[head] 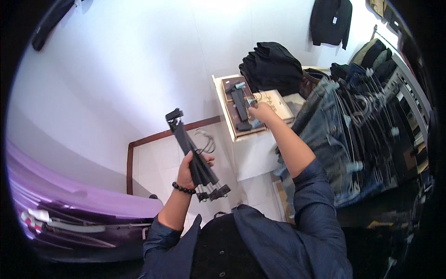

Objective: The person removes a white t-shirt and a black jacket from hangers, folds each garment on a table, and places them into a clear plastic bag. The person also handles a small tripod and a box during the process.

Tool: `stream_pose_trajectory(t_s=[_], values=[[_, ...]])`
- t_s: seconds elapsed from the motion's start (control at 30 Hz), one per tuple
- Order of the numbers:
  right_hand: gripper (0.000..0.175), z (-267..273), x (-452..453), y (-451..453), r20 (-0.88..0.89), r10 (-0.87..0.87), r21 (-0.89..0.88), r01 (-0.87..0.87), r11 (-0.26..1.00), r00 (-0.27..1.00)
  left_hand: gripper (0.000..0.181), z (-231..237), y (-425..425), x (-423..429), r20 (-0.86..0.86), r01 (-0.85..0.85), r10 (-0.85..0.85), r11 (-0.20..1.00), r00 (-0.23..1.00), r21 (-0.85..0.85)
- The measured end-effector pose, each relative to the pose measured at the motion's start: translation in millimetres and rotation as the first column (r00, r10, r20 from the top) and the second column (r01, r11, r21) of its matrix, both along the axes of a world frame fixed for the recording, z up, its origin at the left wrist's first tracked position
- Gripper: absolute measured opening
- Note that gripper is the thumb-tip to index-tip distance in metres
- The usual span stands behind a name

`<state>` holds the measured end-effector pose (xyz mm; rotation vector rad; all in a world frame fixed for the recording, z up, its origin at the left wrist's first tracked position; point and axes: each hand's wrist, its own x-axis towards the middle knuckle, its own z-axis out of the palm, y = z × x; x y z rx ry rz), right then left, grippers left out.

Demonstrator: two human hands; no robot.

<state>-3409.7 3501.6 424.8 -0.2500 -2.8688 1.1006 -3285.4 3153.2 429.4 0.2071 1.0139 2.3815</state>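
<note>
My left hand (186, 172) is closed around a bundle of black clip hangers (197, 157). Black clips stick out at both ends of the bundle, and its wire hooks point to the right. Over a low white stand, my right hand (261, 112) pinches near the hook of another black clip hanger (239, 103). That hanger lies over dark brown boxes (231, 113). Light-blue clips (240, 85) show beside it, partly overlapping, so which hanger they belong to is unclear.
A pale box (278, 104) bearing writing and a stack of folded black garments (273, 66) share the stand (251, 157). Jeans (313, 139) hang on a rack at right. Purple fabric or covering (87, 188) stands at left. A black sweater (331, 22) hangs on the wall.
</note>
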Motion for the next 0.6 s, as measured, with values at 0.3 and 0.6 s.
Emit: stream_pose_trajectory(t_s=[0.3,0.6], values=[[0.034,-21,-68,6,0.469,0.076,-0.313,0.085,0.946,0.880,0.034,-32,140,-226,0.248,0.207,-0.182,0.975,0.952,-0.078],[0.049,14,-42,-23,0.221,0.147,-0.641,0.030,0.767,0.964,0.047,-7,169,-236,0.232,0.485,-0.521,0.852,0.822,0.195]])
